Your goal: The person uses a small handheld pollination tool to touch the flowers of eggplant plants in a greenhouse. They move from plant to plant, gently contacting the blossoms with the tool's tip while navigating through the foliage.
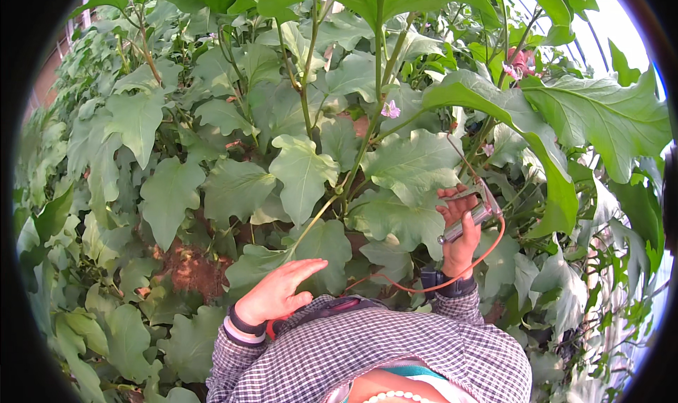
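My right hand [460,239] is wrapped around the handle of a metal spray gun [479,212] with a trigger lever. A thin tube [462,156] rises from the gun among the leaves. From its rear, an orange hose [479,262] loops down past my right wrist towards my waist. My left hand [280,292] is empty, its fingers stretched out and thumb apart, in front of my chest. Beside it is a broad eggplant leaf [259,268]. The eggplant stem [365,148] in front of me carries a pale purple flower [391,109].
Dense eggplant foliage [172,196] surrounds me. Large leaves [508,111] overhang at upper right, near the spray tube. Reddish-brown soil [193,270] shows through on the left. Something red [520,61], partly hidden, is among the plants farther off. Bright sheeting [617,37] lies at the right edge.
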Action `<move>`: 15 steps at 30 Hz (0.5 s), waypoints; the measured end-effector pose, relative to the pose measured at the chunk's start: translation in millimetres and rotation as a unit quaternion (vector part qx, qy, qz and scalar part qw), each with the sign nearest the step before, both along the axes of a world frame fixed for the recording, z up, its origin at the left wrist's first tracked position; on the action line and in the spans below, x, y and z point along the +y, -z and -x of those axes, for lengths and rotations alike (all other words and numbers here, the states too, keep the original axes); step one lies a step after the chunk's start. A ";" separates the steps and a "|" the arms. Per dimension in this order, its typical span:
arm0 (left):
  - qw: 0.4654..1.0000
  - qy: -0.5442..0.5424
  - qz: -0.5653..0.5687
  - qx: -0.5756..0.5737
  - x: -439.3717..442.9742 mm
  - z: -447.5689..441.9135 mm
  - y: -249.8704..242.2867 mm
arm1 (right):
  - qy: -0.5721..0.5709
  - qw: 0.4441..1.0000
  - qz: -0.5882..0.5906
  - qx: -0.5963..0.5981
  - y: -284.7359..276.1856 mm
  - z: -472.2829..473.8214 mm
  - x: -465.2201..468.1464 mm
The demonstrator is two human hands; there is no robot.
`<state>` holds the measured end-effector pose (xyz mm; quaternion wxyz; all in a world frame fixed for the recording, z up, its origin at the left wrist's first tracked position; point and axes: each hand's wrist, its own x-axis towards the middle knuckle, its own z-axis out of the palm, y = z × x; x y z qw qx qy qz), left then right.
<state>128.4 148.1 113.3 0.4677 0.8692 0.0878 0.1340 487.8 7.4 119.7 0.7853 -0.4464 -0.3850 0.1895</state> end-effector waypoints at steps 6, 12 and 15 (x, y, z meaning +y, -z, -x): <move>1.000 -0.003 -0.008 -0.027 38.8 47.7 10.8 | -0.116 0.992 0.050 0.004 17.7 76.7 26.3; 0.999 -0.022 0.002 -0.038 61.7 108.3 15.9 | -0.083 0.993 0.049 -0.072 -6.9 131.1 103.3; 0.997 -0.047 0.019 -0.050 73.1 135.2 12.5 | -0.067 0.989 0.013 -0.129 -35.0 128.0 156.6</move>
